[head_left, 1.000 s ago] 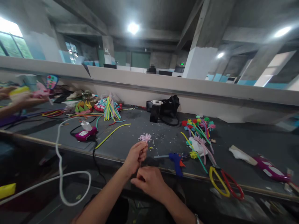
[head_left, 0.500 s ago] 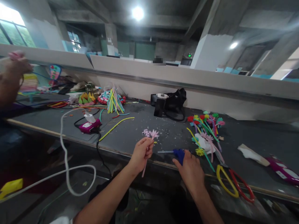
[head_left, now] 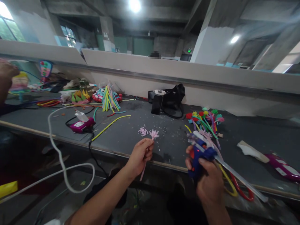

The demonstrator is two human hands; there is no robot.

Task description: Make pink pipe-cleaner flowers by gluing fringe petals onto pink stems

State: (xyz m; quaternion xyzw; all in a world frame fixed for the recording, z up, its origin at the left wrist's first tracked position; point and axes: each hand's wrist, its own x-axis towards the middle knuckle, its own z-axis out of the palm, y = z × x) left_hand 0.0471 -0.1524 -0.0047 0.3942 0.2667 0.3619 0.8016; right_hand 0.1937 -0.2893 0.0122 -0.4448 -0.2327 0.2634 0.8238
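My left hand (head_left: 141, 153) pinches the stem of a pink pipe-cleaner flower (head_left: 154, 134), its petals spread above the fingertips and the stem hanging below the fist. Small pink pipe-cleaner pieces (head_left: 143, 131) lie on the table just beyond it. In my right hand (head_left: 209, 178) is a blue hot glue gun (head_left: 199, 154), raised over the table edge with fingers wrapped round its handle. A red light glows on its body, and a long clear glue stick (head_left: 241, 179) sticks out of its back, down to the right. Its nozzle points to the upper left.
Finished pipe-cleaner flowers (head_left: 206, 120) lie at right, scissors (head_left: 231, 184) overhanging the edge behind the glue gun. A black bag (head_left: 173, 100) rests by the partition. Pipe-cleaner bundles (head_left: 110, 98), a purple device (head_left: 82, 124) and a white cable (head_left: 61, 153) are left. Another person's hand (head_left: 8, 73) shows far left.
My right hand has lifted the glue gun off the table and turned it, so the nozzle points away and the stick backward. The left hand keeps the flower in nearly the same spot.
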